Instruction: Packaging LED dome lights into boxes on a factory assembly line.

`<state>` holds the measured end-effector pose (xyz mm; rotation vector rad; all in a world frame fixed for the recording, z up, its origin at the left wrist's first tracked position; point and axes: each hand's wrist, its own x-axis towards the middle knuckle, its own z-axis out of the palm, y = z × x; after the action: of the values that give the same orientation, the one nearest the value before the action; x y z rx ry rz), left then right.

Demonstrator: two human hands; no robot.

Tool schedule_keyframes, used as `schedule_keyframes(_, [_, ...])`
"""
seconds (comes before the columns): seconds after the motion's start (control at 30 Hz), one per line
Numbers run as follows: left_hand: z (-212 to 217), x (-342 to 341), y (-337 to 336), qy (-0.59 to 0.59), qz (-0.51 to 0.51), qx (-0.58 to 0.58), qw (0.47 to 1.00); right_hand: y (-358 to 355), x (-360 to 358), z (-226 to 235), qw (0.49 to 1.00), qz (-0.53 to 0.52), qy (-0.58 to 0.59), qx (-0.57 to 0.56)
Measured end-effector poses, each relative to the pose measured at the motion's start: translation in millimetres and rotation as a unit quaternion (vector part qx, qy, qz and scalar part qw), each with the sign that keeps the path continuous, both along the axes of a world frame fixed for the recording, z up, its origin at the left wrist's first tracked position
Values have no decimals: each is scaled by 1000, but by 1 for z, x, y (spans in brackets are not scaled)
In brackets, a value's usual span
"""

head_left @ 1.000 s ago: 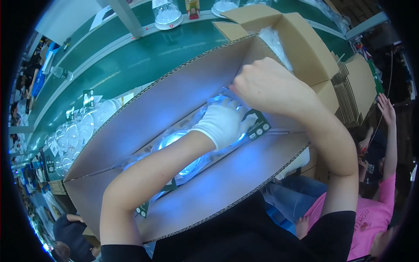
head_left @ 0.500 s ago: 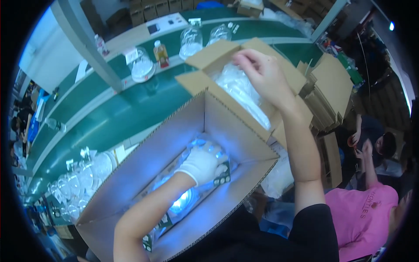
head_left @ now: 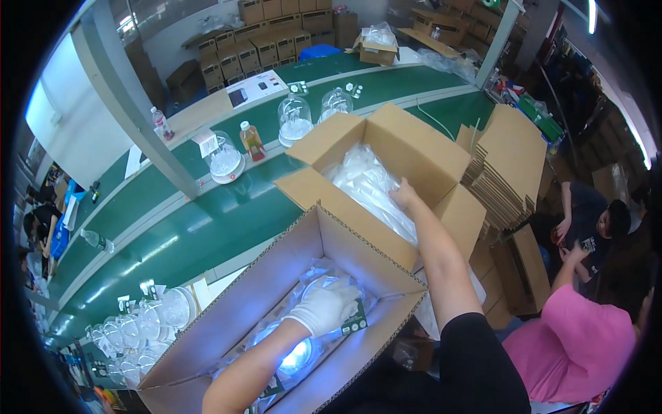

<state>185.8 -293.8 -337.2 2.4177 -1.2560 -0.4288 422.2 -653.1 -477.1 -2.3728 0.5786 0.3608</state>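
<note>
My left hand, in a white glove, rests flat on a bagged clear dome lamp that glows blue inside the near cardboard box. My right hand reaches into the far open cardboard box and touches the pile of clear plastic bags there. Its fingers are partly hidden in the plastic, so a grip does not show.
A green conveyor table runs behind the boxes, carrying glass domes, a small bottle and more domes at the left. Flat cardboard sheets stack at the right. Two seated people work at the lower right.
The view has pulled back from the near box. My right hand went from the near box's rim across into the far box of plastic bags. My left hand stayed on the lit lamp.
</note>
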Motion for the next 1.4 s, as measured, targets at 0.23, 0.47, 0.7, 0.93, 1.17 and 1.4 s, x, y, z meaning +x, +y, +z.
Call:
schedule_keyframes(0.23, [-12, 5, 2, 26, 27, -11, 999, 64, 26, 23, 923, 163, -313, -156])
schedule_keyframes(0.47, [-10, 10, -6, 65, 27, -15, 997, 123, 73, 8, 915, 240, -319, 60])
schedule_keyframes(0.7, [-18, 8, -2, 25, 24, -15, 999, 137, 60, 10, 920, 372, -125, -19])
schedule_keyframes(0.93, [-8, 4, -12, 6, 40, 70, 997, 112, 50, 50, 832, 421, -341, -122])
schedule_keyframes(1.17, [-4, 1, -11, -109, 1, 50, 993, 96, 37, 82, 866, 423, -230, -133])
schedule_keyframes(1.4, [81, -8, 24, -75, -39, 22, 996, 111, 9, 194, 860, 210, -464, 28])
